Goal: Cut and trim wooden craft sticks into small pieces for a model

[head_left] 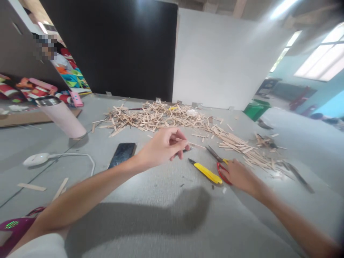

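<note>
While our left hand (165, 144) pinches a thin wooden stick (198, 144) between thumb and fingers, our right hand (240, 177) is closed around the red and yellow handles of the scissors (214, 154), well apart from the left. The stick's long axis runs rightward from the left fingertips, angled slightly toward us, and its free end lies just beside the blade tips; whether they touch, we cannot tell. The blades slant leftward and away from us. We see the yellow cutter (206, 172) lying on the surface (120, 190), nearer us than the stick.
</note>
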Demonstrator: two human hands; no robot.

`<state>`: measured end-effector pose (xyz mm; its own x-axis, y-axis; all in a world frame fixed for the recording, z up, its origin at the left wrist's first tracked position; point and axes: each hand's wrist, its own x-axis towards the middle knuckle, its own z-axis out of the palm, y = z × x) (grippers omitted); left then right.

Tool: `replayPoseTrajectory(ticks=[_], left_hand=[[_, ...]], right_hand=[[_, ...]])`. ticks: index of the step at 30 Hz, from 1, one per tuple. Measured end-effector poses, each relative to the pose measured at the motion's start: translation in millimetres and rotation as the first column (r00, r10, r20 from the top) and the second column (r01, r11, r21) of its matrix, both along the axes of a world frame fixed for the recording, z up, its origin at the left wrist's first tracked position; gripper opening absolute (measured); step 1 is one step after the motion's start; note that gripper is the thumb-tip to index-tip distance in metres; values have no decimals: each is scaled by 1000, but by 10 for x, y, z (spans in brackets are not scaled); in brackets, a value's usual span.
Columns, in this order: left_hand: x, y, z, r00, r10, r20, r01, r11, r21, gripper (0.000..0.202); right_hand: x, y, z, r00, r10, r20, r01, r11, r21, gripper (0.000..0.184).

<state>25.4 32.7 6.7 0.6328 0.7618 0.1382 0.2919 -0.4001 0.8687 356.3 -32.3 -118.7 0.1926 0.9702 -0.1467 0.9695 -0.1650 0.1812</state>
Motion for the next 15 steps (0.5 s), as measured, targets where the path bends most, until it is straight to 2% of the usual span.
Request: replayPoseTrajectory(ticks=[2, 3, 6, 9, 12, 15], left_hand=[[-41, -47, 68, 989, -29, 147, 54, 984, -168, 12], [-62, -65, 84, 983, -36, 181, 72, 978, -197, 13], [-125, -113, 102, 973, -61, 224, 107, 974, -201, 15], [-172, -158, 123, 963, -87, 254, 146, 964, -222, 14], [-186, -192, 154, 959, -79, 272, 146, 960, -239, 5], [-170, -217, 171, 965, -100, 242, 155, 964, -218, 18]], right_hand=[[38, 18, -24, 999, -3, -51, 2, 1000, -25, 26], [65, 40, -32, 997, -19, -78, 16, 999, -34, 22], [140, 132, -20, 984, -72, -165, 70, 997, -22, 29], [146, 206, 63, 958, -89, -271, 120, 988, 101, 26], [41, 219, 198, 902, -16, -432, 149, 950, 275, 26], [-197, 139, 330, 749, 161, -643, 94, 934, 344, 48]])
